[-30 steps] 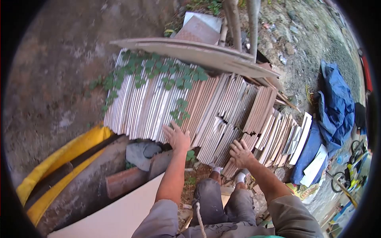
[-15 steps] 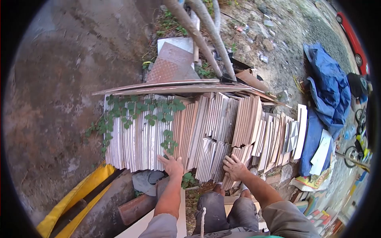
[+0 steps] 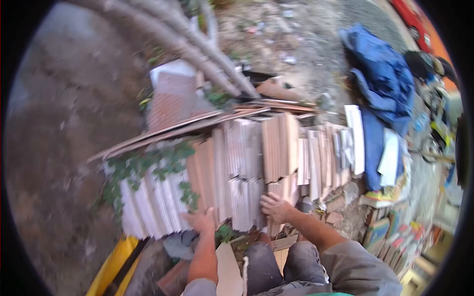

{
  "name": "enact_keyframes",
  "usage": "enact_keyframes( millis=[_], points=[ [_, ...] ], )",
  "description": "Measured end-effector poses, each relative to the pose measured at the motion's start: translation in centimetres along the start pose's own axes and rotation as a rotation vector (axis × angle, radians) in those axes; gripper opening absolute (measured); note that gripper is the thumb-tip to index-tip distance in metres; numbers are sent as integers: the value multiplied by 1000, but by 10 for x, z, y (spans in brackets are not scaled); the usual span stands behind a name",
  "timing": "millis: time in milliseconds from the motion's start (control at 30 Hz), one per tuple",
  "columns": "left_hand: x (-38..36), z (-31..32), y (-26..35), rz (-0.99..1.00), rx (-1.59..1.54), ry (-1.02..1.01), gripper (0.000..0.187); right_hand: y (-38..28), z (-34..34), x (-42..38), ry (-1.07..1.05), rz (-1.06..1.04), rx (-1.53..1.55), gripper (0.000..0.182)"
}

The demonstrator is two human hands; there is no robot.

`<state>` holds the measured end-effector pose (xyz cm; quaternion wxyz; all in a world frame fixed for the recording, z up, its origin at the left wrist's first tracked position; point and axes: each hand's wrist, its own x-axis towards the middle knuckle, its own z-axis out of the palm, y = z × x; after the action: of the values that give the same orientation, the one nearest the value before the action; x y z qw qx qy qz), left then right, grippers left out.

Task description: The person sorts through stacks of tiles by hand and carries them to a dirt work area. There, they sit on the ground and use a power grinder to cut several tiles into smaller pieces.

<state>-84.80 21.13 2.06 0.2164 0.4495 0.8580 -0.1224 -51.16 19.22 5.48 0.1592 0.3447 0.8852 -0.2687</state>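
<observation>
A long row of tiles stands on edge in front of me, mostly brown and grey-white. My left hand rests at the near edge, where the white tiles meet the brown ones; its fingers are spread and blurred a little. Further right, my right hand lies with fingers apart against the near edges of the lower brown tiles. Neither hand is wrapped round a tile. Green leaves trail over the white tiles.
Long thin boards lie along the far side of the row. Tree trunks rise behind them. A blue tarp lies at right, near a white panel. Yellow material is at lower left.
My view has turned, so the row appears tilted and shifted left and the tarp sits higher. Both hands remain at about the same places on the tiles.
</observation>
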Motion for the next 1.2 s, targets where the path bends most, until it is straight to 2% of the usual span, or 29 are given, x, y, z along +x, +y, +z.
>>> enact_keyframes(
  millis=[33,67,100,133,167,233,267,333,367,433,467,533,567,600,633,667,700,767,800,867,900,933,1000,1033,1067,1100,1167,1200],
  points=[
    [-7,-7,5,-68,-339,29,122,1,5,-2,37,-5,47,42],
    [15,39,-26,83,-108,64,123,6,40,-1,195,-38,193,39],
    [12,31,-20,30,-276,-29,114,8,60,1,382,-43,332,38],
    [9,22,-14,90,-170,-6,101,5,50,-1,339,-43,288,36],
    [-6,-3,11,-6,-18,81,81,3,36,-2,289,-18,195,40],
    [-6,11,5,76,202,436,64,-4,23,0,192,30,134,40],
    [-6,5,9,95,191,447,64,-9,29,3,205,48,124,40],
    [0,-17,15,29,300,-69,111,-14,32,16,87,144,64,36],
    [-1,-26,21,52,297,-53,111,-17,25,21,104,164,57,36],
    [-13,-40,24,52,224,-42,90,-43,-2,17,-77,346,240,37],
    [-16,-50,21,71,227,-38,90,-52,-5,10,105,415,484,37],
    [-5,-61,18,192,213,-156,73,-65,-18,-19,183,476,581,38],
    [15,-53,-1,215,207,-148,73,-70,-22,-36,255,521,685,39],
    [44,-31,-33,289,-287,-377,65,-70,-24,-56,272,539,675,39],
    [57,-23,-44,351,-777,-609,56,-68,-25,-79,164,633,759,41],
    [41,-43,-36,226,-862,-675,40,-67,-25,-105,54,725,845,43],
    [28,-46,-23,245,-857,-680,40,-70,-18,-135,78,812,835,45],
    [12,-46,0,239,-860,-407,36,-72,-5,-190,46,981,866,49],
    [17,-24,7,349,-712,-408,49,-70,0,-215,-14,1066,902,50],
    [-1,-21,31,559,-386,-465,58,-83,8,-266,47,1300,862,42],
    [-12,5,34,570,-536,-502,51,-79,27,-286,13,1315,873,43],
    [-19,39,37,581,-681,-532,46,-95,10,-308,121,1413,942,43],
    [-40,81,44,665,-610,-555,43,-100,32,-335,142,1403,898,47],
    [-72,68,48,563,-593,-653,43,-110,32,-346,151,1399,900,47],
    [-113,40,56,454,-571,-753,43,-122,31,-360,287,1433,915,50],
    [-117,41,48,455,-560,-749,43,-137,30,-370,424,1462,934,53],
    [-130,41,53,488,-451,-927,48,-170,16,-394,477,1486,974,54],
    [-140,31,46,491,-443,-924,48,-186,17,-405,519,1505,1009,55]
  ],
)
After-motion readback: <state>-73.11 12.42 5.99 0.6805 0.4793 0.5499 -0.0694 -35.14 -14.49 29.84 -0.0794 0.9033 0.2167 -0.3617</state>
